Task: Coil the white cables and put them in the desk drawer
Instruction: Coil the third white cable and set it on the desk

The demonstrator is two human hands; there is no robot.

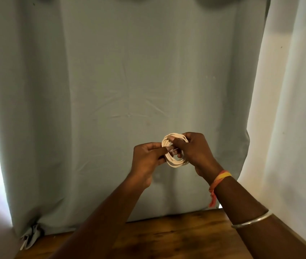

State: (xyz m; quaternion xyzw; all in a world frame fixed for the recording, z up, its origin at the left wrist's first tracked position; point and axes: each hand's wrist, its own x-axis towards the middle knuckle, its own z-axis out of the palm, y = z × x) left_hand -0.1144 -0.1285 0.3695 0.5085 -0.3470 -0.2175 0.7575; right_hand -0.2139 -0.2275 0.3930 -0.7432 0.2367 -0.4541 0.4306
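Observation:
A white cable [174, 163] is wound into a small round coil of several loops, held up in the air in front of a curtain. My left hand [146, 159] pinches the coil's left side, with a small clear plug end at its fingertips. My right hand [197, 152] grips the coil's right side, thumb over the top loops. Part of the coil is hidden behind my right fingers. No drawer is in view.
A pale grey-green curtain [111, 90] hangs across the back, bright light at both sides. A wooden desk top [176, 238] lies below my forearms. My right arm wears an orange thread band [219, 179] and a metal bangle [251, 220].

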